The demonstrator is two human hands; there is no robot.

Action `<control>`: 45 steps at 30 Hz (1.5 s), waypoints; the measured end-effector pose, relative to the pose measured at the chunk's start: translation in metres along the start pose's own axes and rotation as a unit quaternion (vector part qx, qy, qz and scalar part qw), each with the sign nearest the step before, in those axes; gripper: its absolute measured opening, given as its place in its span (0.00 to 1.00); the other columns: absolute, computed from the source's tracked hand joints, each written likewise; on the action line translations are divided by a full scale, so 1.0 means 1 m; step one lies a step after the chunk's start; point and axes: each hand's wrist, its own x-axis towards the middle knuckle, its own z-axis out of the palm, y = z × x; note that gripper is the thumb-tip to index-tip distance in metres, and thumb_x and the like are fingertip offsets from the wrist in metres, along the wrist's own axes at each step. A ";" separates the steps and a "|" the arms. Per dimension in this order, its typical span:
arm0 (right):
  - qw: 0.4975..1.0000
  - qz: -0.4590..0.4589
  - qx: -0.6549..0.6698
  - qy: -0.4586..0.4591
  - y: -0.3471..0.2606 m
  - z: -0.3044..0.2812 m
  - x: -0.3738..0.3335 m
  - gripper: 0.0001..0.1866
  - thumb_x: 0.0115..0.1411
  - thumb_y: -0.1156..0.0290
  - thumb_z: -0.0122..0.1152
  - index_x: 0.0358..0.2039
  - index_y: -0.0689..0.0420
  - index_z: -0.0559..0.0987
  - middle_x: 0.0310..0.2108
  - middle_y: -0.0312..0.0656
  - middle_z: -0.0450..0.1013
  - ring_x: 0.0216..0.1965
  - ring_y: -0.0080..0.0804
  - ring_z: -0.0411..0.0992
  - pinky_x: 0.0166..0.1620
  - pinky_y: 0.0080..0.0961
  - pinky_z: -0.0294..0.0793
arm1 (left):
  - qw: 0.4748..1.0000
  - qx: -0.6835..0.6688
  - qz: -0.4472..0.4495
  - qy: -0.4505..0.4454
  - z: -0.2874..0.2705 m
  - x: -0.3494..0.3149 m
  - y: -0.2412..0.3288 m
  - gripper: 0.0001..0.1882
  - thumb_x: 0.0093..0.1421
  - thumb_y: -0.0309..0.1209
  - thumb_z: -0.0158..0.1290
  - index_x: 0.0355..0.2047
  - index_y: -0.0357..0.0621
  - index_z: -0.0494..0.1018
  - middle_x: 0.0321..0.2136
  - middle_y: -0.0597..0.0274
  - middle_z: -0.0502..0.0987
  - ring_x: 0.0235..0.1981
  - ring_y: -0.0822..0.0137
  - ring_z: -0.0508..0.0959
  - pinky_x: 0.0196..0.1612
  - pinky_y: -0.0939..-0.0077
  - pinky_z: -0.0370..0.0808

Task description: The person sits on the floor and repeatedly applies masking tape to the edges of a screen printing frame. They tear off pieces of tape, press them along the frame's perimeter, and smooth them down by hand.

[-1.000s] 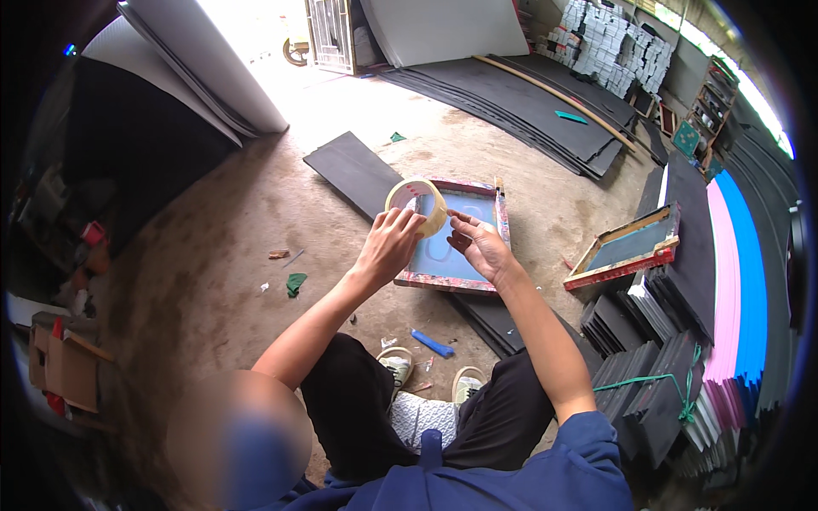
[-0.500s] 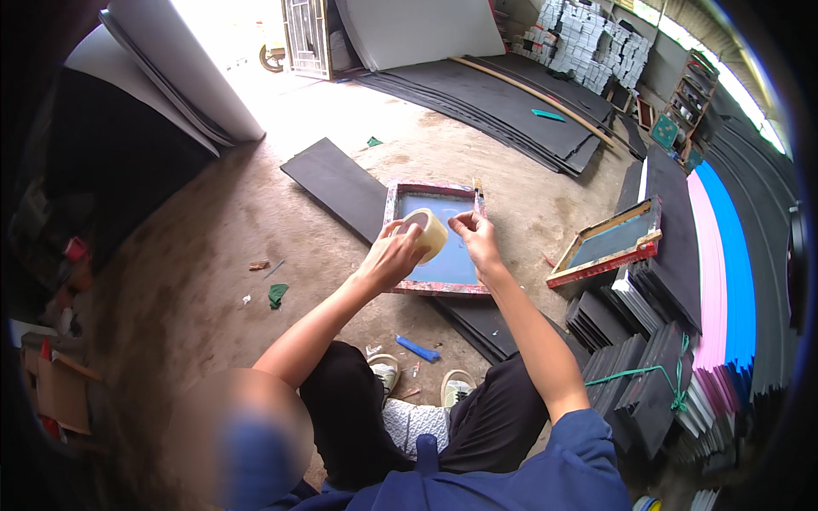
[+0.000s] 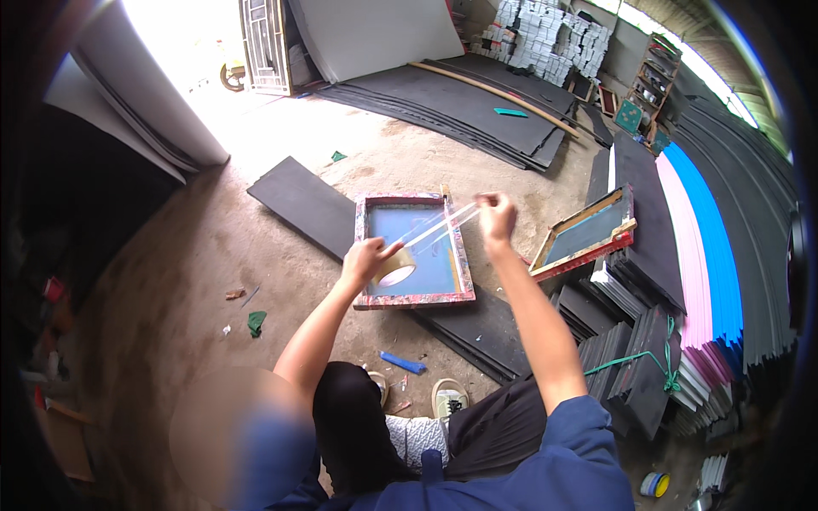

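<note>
My left hand (image 3: 368, 260) grips a roll of clear tape (image 3: 395, 268) over the left side of a framed screen (image 3: 415, 299). From the roll a strip of tape (image 3: 439, 226) stretches up and to the right. Its free end is pinched in the fingers of my right hand (image 3: 497, 217), which is past the frame's upper right side. The screen has a paint-stained wooden frame around blue-grey mesh, and it lies on dark flat boards (image 3: 302, 204) on the floor. The strip hangs above the mesh, apart from it.
A second framed screen (image 3: 588, 230) leans on stacked dark sheets to the right. Beyond it stand pink sheets (image 3: 682, 247) and blue sheets (image 3: 711, 247). A blue scrap (image 3: 402, 362) lies before my shoes. Large black sheets (image 3: 477, 106) are piled at the back.
My right hand has moved up and right, away from the left, drawing a strip of tape off the roll. My left hand has lowered with the roll, and the whole view has shifted.
</note>
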 end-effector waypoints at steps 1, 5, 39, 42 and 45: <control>0.997 0.048 0.053 0.021 0.001 -0.011 0.009 0.07 0.48 0.68 0.65 0.25 0.57 0.78 0.26 0.42 0.76 0.32 0.35 0.73 0.41 0.35 0.69 | 1.000 -0.015 -0.004 -0.010 -0.005 -0.006 -0.019 0.28 0.53 0.52 0.53 0.15 0.36 0.70 0.13 0.48 0.71 0.15 0.59 0.72 0.22 0.66 0.68; 0.994 0.070 0.033 0.072 0.033 -0.032 0.045 0.07 0.48 0.69 0.65 0.26 0.59 0.79 0.25 0.40 0.77 0.30 0.29 0.73 0.39 0.26 0.69 | 0.952 -0.300 -0.061 -0.031 -0.014 -0.008 -0.070 0.20 0.57 0.42 0.53 0.21 0.35 0.75 0.13 0.61 0.74 0.17 0.75 0.71 0.22 0.74 0.68; 0.886 0.418 -0.177 0.090 0.255 0.079 -0.155 0.14 0.49 0.54 0.64 0.29 0.51 0.81 0.31 0.40 0.77 0.39 0.38 0.70 0.57 0.39 0.53 | 0.964 -0.088 -0.153 -0.198 -0.002 -0.040 -0.190 0.24 0.54 0.45 0.55 0.14 0.37 0.63 0.09 0.70 0.59 0.16 0.82 0.59 0.18 0.79 0.55; 0.868 0.444 -0.199 0.099 0.249 0.085 -0.155 0.13 0.49 0.52 0.63 0.29 0.47 0.80 0.39 0.44 0.69 0.48 0.47 0.61 0.51 0.53 0.57 | 0.965 -0.089 -0.154 -0.193 0.002 -0.041 -0.188 0.24 0.53 0.46 0.55 0.14 0.37 0.64 0.09 0.70 0.59 0.16 0.81 0.58 0.18 0.78 0.55; 0.855 0.456 -0.230 0.090 0.244 0.087 -0.151 0.12 0.50 0.53 0.63 0.29 0.46 0.79 0.42 0.44 0.65 0.52 0.49 0.56 0.51 0.58 0.55 | 0.967 -0.095 -0.150 -0.184 0.006 -0.040 -0.189 0.24 0.53 0.46 0.54 0.15 0.36 0.64 0.09 0.69 0.58 0.16 0.81 0.57 0.17 0.77 0.55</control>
